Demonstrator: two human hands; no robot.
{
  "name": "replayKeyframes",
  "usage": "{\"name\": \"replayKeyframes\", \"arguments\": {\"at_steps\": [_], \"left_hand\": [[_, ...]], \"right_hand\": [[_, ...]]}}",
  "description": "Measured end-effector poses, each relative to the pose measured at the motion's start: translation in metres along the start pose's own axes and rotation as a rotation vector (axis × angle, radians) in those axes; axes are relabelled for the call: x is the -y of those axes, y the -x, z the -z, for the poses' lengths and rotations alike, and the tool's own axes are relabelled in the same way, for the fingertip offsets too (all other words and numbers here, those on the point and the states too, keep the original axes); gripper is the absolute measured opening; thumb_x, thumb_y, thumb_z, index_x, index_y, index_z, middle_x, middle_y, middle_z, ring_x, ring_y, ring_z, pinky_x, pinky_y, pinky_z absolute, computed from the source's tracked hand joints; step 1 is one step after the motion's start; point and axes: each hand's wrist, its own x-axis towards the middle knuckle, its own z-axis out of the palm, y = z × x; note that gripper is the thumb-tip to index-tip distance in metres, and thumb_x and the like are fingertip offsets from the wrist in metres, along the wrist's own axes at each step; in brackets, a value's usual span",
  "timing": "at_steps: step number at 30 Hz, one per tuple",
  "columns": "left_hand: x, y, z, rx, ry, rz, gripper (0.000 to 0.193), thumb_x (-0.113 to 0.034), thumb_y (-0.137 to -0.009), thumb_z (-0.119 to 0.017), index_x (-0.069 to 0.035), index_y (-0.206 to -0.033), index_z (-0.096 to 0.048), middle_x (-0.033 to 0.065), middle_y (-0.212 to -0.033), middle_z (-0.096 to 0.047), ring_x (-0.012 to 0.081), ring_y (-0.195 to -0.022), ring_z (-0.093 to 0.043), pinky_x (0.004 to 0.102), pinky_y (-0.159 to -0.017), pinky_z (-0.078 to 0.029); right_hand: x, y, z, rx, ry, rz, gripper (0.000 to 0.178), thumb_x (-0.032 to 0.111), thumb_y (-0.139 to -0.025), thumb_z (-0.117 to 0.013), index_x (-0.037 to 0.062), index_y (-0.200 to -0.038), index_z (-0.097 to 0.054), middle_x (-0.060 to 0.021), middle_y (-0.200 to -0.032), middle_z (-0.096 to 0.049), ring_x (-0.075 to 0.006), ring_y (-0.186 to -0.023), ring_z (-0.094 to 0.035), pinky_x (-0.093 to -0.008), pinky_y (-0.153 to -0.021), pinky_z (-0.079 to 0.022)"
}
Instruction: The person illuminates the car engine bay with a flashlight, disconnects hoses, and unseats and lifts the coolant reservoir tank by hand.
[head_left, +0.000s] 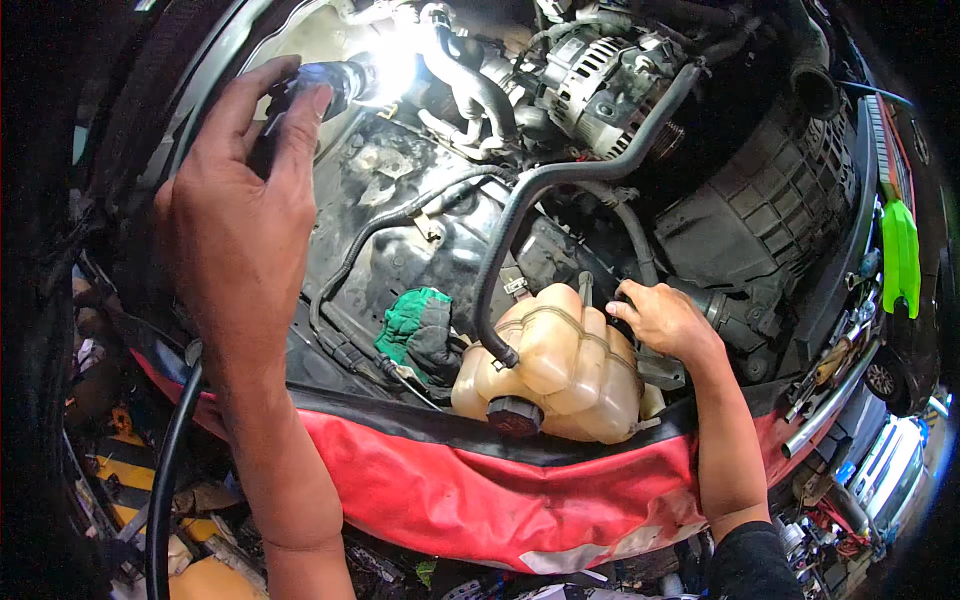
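My left hand (240, 210) is raised at the upper left, its fingers closed around a flashlight (335, 88) that throws a bright beam onto the engine. My right hand (665, 318) is low on the right, its fingers curled beside a yellowed plastic coolant tank (555, 350). What those fingertips grip, if anything, is hidden. The tank sits tilted at the front of the engine bay, with its black cap (515, 415) towards me. A thick black hose (508, 220) runs from the tank up to the right. Left of the tank lies a green and grey work glove (415, 330).
A red cover (450, 485) drapes over the car's edge in front of me. Farther back stands an alternator (600, 90). On the right are a black ribbed housing (740, 215), several hand tools and a bright green plastic piece (900, 258). A black cable (165, 480) hangs at the left.
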Motion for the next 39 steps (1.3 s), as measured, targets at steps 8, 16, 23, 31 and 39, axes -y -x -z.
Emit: {"name": "replayKeyframes", "arguments": {"at_steps": [8, 16, 23, 31, 39], "left_hand": [[0.0, 0.0, 0.003, 0.022, -0.142, -0.004, 0.034, -0.028, -0.102, -0.077, -0.009, -0.129, -0.077, 0.0137, -0.097, -0.081, 0.0127, -0.082, -0.075, 0.0306, -0.073, -0.055], [0.025, -0.014, 0.016, -0.01, -0.015, 0.081, 0.032, -0.029, -0.103, -0.076, -0.007, -0.126, -0.078, 0.0081, -0.09, -0.079, 0.0145, -0.075, -0.07, 0.0298, -0.069, -0.052], [0.04, -0.015, 0.017, -0.04, -0.043, 0.152, 0.03, -0.034, -0.103, -0.072, -0.012, -0.123, -0.079, 0.0137, -0.097, -0.082, 0.0296, -0.089, -0.08, 0.0396, -0.08, -0.057], [0.041, -0.014, 0.015, -0.107, -0.151, 0.04, 0.03, -0.032, -0.102, -0.073, -0.017, -0.129, -0.075, 0.0202, -0.107, -0.079, 0.0429, -0.1, -0.076, 0.0489, -0.086, -0.058], [0.04, -0.013, 0.014, -0.074, -0.21, 0.025, 0.03, -0.03, -0.103, -0.07, -0.017, -0.131, -0.071, 0.0193, -0.101, -0.079, 0.0431, -0.097, -0.076, 0.0535, -0.083, -0.059]], "right_hand": [[0.001, -0.002, -0.002, -0.008, -0.008, 0.015, 0.044, 0.046, -0.106, -0.061, 0.0047, -0.118, -0.068, -0.0327, -0.101, -0.072, -0.0528, -0.102, -0.069, -0.0598, -0.088, -0.054], [0.001, -0.002, -0.003, -0.004, 0.011, 0.004, 0.041, 0.045, -0.107, -0.061, 0.0064, -0.119, -0.069, -0.032, -0.097, -0.072, -0.0525, -0.1, -0.069, -0.0584, -0.086, -0.054], [0.003, -0.001, 0.001, 0.003, 0.029, -0.03, 0.04, 0.044, -0.106, -0.061, 0.0061, -0.119, -0.069, -0.0322, -0.099, -0.072, -0.0523, -0.103, -0.068, -0.0581, -0.089, -0.053], [0.004, -0.002, 0.004, 0.03, 0.021, -0.029, 0.041, 0.042, -0.106, -0.061, 0.0051, -0.124, -0.068, -0.0326, -0.107, -0.073, -0.0535, -0.108, -0.067, -0.0593, -0.093, -0.053], [0.007, -0.001, 0.003, 0.02, 0.053, -0.037, 0.042, 0.041, -0.105, -0.063, 0.004, -0.123, -0.069, -0.0327, -0.106, -0.073, -0.0531, -0.107, -0.068, -0.0595, -0.092, -0.053]]}}
